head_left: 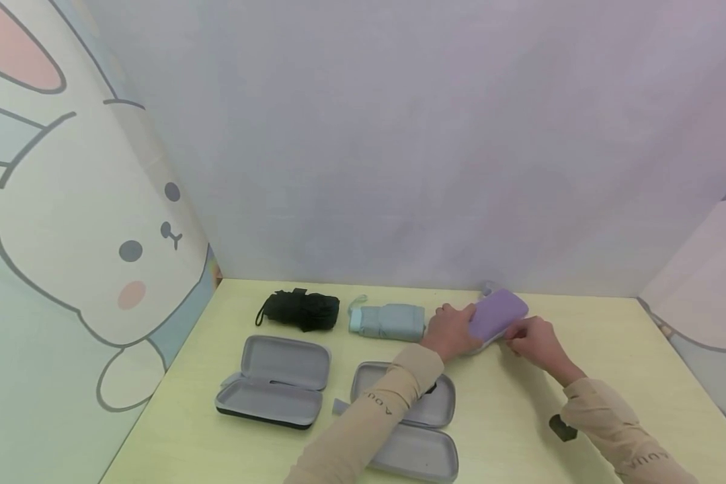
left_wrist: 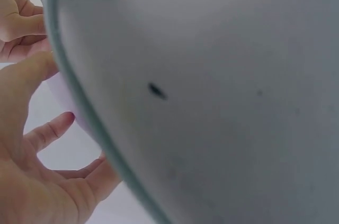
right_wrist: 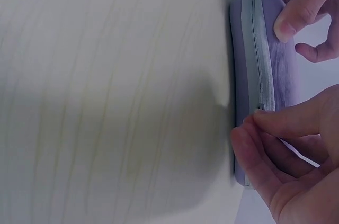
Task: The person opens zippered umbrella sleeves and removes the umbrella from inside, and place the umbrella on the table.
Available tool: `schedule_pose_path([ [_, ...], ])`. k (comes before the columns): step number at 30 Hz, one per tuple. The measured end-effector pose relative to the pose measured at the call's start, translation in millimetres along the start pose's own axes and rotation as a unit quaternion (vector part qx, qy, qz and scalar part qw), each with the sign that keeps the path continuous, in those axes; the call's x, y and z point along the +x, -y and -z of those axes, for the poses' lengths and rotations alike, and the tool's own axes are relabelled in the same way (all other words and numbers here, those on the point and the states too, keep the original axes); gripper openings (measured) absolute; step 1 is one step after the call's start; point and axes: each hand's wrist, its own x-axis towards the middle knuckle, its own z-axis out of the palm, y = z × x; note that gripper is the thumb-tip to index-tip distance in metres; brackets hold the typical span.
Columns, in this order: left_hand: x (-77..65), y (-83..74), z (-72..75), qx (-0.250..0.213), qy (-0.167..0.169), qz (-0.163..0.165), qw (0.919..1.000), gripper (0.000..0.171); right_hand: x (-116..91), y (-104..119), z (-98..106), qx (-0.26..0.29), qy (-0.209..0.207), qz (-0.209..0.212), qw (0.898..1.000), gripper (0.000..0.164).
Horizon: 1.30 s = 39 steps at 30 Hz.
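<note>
A closed purple zip case (head_left: pixel 499 313) lies at the back right of the table. My left hand (head_left: pixel 452 331) grips its left end, thumb on the near side and fingers towards the far side. At the near side, my right hand (head_left: pixel 535 341) pinches the zipper pull (right_wrist: pixel 261 108) between thumb and fingertips; most of the pull is hidden. In the right wrist view, the zipper (right_wrist: pixel 259 49) runs along the case's side and looks closed to the left of the pinch. The left wrist view is mostly filled by an open case's grey inside (left_wrist: pixel 212 97).
A black folded umbrella (head_left: pixel 302 310) and a light blue one (head_left: pixel 393 321) lie along the back. Two open grey-lined cases (head_left: pixel 278 400) (head_left: pixel 417 452) stand nearer, one partly under my left forearm. A small dark object (head_left: pixel 561 428) is by my right sleeve.
</note>
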Motion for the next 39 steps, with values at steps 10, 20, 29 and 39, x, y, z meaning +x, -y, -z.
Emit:
schedule_pose_path([
  [10,-2.8,-3.3,-1.8,0.001,-0.006,0.006,1.0000,0.054,-1,2,-2,-0.003,0.001,0.008,1.000,0.010],
  [20,-1.8,-8.7,-3.8,0.013,-0.017,0.015,0.9996,0.054,-2,4,-4,-0.001,0.009,0.018,1.000,0.008],
  [29,-0.9,-11.2,-4.6,0.020,-0.034,0.015,0.9991,0.051,-1,3,-5,-0.004,0.008,0.033,0.999,0.011],
  [39,-3.5,-17.3,-2.8,0.030,-0.033,0.025,0.9987,0.048,-4,5,-6,-0.001,0.015,0.032,0.999,0.012],
])
